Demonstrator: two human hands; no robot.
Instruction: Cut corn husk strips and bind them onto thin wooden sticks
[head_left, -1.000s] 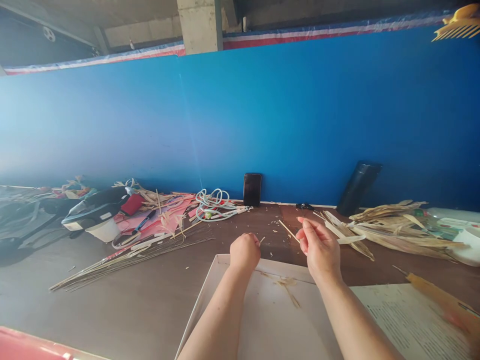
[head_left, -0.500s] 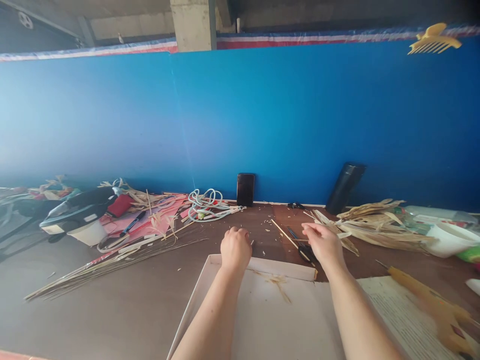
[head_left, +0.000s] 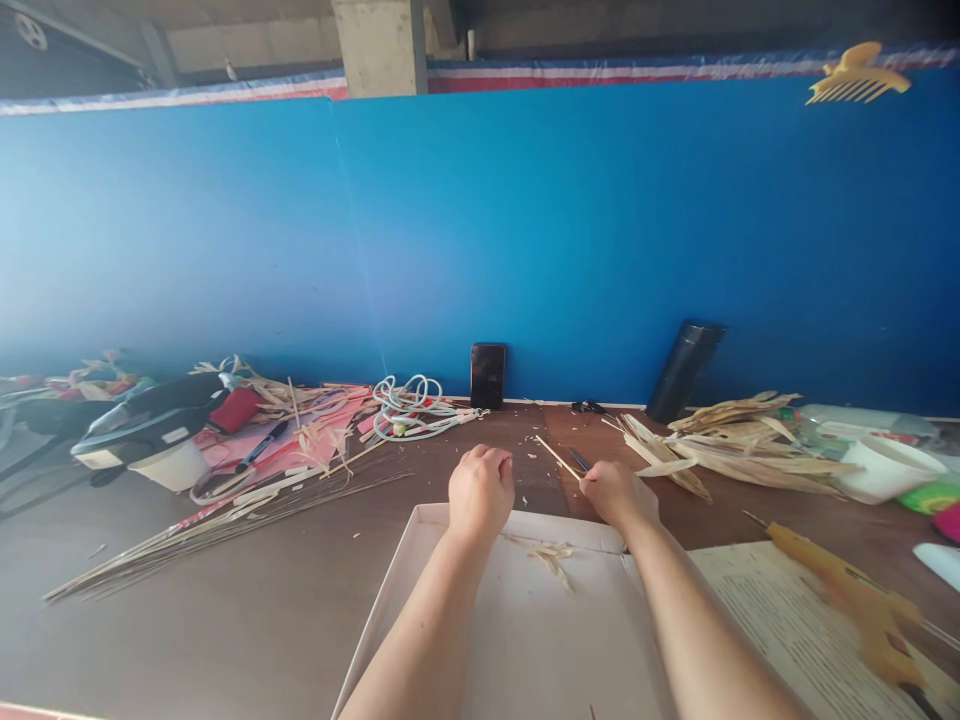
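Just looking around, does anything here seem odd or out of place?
Yes, a few things. A yellow comb sits at the top edge of the blue wall, an odd spot for one. Below, a black tube stands tilted, not upright. Dry scraps lie loose inside the white box, looking untidy.

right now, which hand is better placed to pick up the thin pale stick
Probably the right hand: its fingers are by the near end of the thin pale stick, though contact is unclear. The left hand is curled near the back wall of the white box, farther from the stick.
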